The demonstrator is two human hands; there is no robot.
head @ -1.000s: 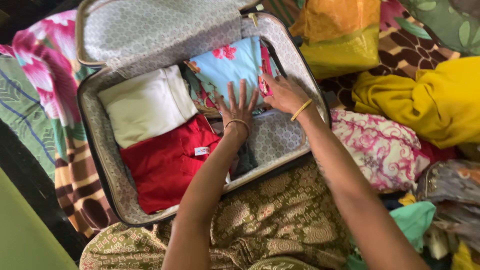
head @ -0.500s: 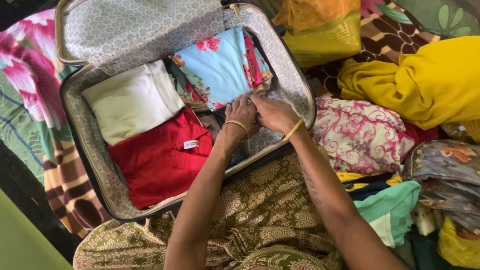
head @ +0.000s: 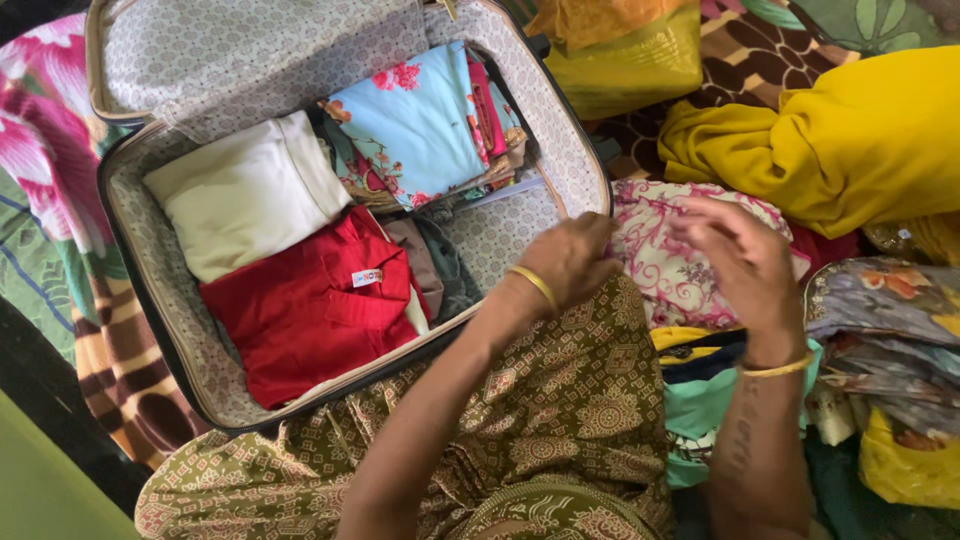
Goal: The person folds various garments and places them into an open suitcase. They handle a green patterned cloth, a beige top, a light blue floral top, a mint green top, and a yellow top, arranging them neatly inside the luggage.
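hands (head: 655, 255), over pink floral cloth (head: 690, 275), beside suitcase (head: 570, 150)

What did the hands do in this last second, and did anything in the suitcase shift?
Both hands left the light blue floral garment inside the suitcase and moved out to the person's right. The left hand now sits at the suitcase rim; the right hand hovers over the pink-and-white patterned cloth, holding nothing visible. The white and red folded clothes lie as before.

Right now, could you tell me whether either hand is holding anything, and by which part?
Neither hand visibly holds anything: the left hand and right hand hover, fingers curled, over the pink-patterned folded garment.
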